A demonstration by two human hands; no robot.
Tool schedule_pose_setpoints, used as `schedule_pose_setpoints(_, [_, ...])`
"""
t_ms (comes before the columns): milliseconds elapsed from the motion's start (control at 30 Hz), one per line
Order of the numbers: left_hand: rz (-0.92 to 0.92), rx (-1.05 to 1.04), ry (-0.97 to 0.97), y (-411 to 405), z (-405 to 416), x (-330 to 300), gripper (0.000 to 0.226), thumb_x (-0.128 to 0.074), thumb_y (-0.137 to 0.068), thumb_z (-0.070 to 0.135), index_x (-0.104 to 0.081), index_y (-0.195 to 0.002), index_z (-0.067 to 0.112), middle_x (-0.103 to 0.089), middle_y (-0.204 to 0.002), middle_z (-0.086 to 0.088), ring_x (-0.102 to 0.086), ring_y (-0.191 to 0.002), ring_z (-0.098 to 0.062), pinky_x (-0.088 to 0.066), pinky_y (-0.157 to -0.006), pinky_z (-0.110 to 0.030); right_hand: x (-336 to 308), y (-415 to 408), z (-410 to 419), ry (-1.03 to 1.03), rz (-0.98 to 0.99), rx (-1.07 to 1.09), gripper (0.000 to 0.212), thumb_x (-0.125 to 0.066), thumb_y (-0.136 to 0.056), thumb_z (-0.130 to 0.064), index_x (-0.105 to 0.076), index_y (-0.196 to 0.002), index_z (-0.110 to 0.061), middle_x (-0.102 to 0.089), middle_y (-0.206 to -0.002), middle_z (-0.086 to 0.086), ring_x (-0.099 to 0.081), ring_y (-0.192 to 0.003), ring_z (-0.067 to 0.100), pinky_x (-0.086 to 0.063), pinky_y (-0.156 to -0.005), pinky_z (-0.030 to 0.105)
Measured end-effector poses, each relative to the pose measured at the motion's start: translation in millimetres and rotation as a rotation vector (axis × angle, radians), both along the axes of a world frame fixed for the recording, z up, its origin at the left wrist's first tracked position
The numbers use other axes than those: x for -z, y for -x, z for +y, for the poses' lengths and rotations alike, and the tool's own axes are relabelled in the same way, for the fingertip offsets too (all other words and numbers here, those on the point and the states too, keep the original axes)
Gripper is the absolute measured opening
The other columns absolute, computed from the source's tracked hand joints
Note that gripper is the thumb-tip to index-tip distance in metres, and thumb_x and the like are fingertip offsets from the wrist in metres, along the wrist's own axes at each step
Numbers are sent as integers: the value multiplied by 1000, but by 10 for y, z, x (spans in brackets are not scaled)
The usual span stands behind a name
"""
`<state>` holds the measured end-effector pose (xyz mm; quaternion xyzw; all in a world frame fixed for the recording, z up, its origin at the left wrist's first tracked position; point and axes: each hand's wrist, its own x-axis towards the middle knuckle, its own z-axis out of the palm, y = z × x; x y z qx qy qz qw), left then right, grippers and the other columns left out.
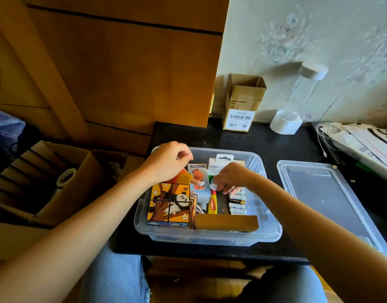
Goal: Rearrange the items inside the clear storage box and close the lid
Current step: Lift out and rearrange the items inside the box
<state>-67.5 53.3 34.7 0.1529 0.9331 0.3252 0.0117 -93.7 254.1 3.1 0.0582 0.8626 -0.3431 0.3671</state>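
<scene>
Black and glossy, the tabletop [243, 136] sits against a flowered wall, with a wooden cabinet panel off to my left. On it I see the clear plastic storage box [273, 228], open, and its clear flat lid [323, 197] lying apart on the table, well out beyond my right hand.

I judge I am mid-rearranging: the lid is still off and both hands are down in the box. My right hand [231, 178] pinches a small white-and-green object [214, 185] between thumb and fingertips; I cannot tell what it is. Just below that hand stands the yellow Carmex tube with its red cap [212, 205], and under its fingers, toward my body, lies a stack of small batteries [237, 203]. Just beyond its knuckles a white Belkin package [218, 165] stands upright.

My left hand [168, 162] hovers over the far left corner, fingers curled; something may be pinched at the fingertips, but blur hides it and I cannot tell. Below and nearer me than this hand is the orange panda-printed cube [170, 204], with an orange-and-blue figure box [196, 173] between the two hands. A brown rectangular case [226, 223] lies along the near wall.

Next, I judge, the pinched piece needs a free slot low enough for the lid to seat, then a reach right for the lid.
</scene>
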Motion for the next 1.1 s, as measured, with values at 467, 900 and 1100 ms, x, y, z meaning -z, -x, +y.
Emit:
schedule_pose_setpoints(467, [-384,167,468,303,-71,242,56,-68,-80,45,-46,-127,23,-55,-120,-3,-51,-101,-16,-44,-77,-27,314,87,-244,16,-215,163,57,-52,-82,-62,-55,-82,-5,-59,-76,9,-54,-56,13,-53,-75,26])
schedule_pose_setpoints(900, [-672,152,387,504,-37,226,103,-73,-68,59,-16,-147,25,-36,-149,-7,-42,-130,-28,-48,-96,-38,481,64,-120,102,-258,178,48,-59,-82,-56,-57,-84,-8,-65,-71,8,-65,-58,16,-58,-60,28])
schedule_pose_setpoints(1100, [-647,161,383,514,-2,294,92,-70,-68,63,-35,-140,18,-45,-140,-3,-47,-121,-20,-45,-93,-31,367,85,-187,-63,-94,63,48,-46,-90,-56,-54,-76,-11,-64,-68,6,-62,-48,13,-55,-53,23])
